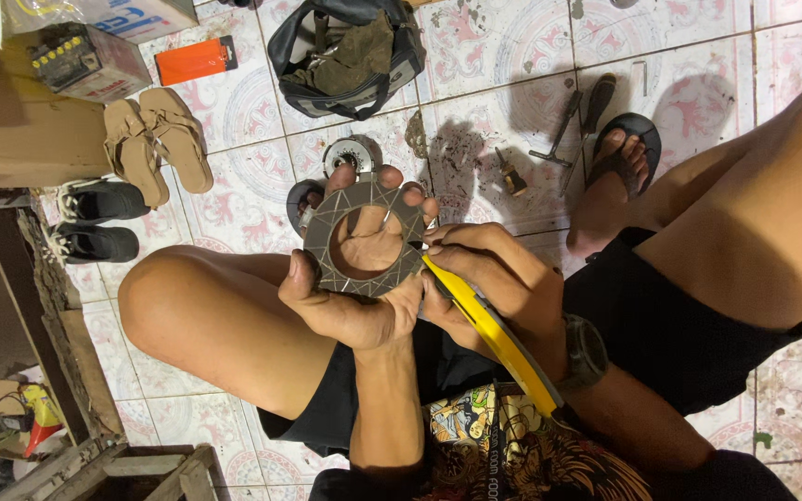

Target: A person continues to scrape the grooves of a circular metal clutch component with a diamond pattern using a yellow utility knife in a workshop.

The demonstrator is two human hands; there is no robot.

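My left hand (350,301) holds a flat grey ring-shaped disc (364,239) with a large round hole and scored lines on its face. The fingers curl over its far edge and the thumb presses its near left rim. My right hand (489,278) grips a yellow-handled utility knife (494,339), its tip touching the disc's right edge. A dark watch (585,353) sits on the right wrist. Both hands hover above my lap, between my bare knees.
On the patterned tile floor lie an open black bag (350,56), a round metal part (350,156), hand tools (563,125), tan sandals (155,139), black shoes (95,223), an orange packet (195,59) and cardboard boxes (20,130). My sandalled foot (614,172) rests at right.
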